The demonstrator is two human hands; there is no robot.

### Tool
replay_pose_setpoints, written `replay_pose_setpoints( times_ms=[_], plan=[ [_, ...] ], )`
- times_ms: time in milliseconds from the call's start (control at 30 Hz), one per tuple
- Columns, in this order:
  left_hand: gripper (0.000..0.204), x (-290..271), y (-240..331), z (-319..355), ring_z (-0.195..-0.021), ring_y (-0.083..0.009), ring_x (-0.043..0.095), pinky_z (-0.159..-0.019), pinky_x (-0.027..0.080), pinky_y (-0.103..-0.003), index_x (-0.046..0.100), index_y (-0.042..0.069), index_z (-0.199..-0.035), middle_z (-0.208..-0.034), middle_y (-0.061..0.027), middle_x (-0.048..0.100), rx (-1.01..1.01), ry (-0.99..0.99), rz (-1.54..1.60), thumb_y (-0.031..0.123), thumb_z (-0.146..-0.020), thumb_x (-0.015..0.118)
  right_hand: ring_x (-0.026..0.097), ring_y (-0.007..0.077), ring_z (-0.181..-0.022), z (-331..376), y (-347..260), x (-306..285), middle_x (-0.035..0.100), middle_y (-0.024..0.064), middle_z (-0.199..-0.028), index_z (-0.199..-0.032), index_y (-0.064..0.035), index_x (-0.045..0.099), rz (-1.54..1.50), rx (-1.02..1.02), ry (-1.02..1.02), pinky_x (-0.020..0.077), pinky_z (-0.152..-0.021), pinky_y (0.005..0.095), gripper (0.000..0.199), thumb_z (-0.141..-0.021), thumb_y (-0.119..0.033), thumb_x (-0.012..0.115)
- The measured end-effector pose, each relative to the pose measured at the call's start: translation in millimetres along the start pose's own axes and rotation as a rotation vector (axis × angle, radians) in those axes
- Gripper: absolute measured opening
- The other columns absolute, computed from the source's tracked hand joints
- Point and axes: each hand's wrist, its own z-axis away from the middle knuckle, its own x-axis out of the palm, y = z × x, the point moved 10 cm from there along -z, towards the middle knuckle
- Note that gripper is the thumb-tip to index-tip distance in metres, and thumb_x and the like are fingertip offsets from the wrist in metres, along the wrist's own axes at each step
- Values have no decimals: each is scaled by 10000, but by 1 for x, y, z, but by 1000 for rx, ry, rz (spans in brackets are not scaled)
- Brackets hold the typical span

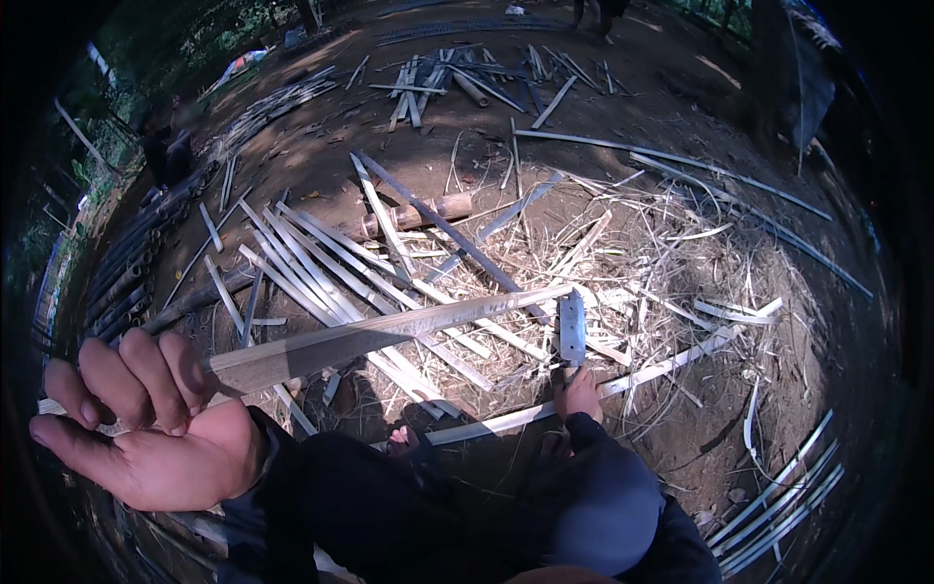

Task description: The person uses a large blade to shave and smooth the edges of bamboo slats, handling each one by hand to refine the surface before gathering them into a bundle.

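Observation:
My left hand [161, 423], palm up with its fingers curled, grips the near end of a long pale bamboo slat [389, 334]. The slat stretches up and to the right across my front. In my right hand [581, 394] is the handle of a short, broad, flat metal blade with small holes [572, 331], like a cleaver. It stands upright at the slat's far end; whether it has cut into the slat or only touches it, I cannot tell. Beneath the slat lies a loose row of split bamboo strips [316, 268]. Another long strip [671, 368] runs past my right hand.
Shavings [671, 258] cover the ground ahead. A thick bamboo piece [418, 215] lies beyond the strips. Dark bamboo poles [126, 277] are stacked at left; more strips [778, 516] lie at lower right. My bare foot [402, 440] is near. Another person [170, 151] is at far left.

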Motion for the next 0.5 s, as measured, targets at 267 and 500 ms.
replay_pose_setpoints(
  times_ms=[267, 500],
  plan=[
    [350, 10, 2, 0, -477, -95, 253, -432, 246, -238, 358, 138, -809, -592, 9, 305, -11, -106, 28, 380, -1061, 341, 517, 353, -1189, -2, 4, 7, 540, 206, -1247, -1340, 44, 412, 15, 30, -79, 380, -1013, 483, 748, -783, -376, 684],
    [344, 7, -2, -2, -488, -97, 269, -457, 260, -239, 353, 135, -799, -618, -2, 308, -38, -144, 50, 361, -1059, 342, 563, 332, -1097, -1, 4, 8, 595, 176, -1091, -1271, 52, 469, 66, -22, 25, 389, -982, 459, 663, -784, -361, 644]
  ],
)
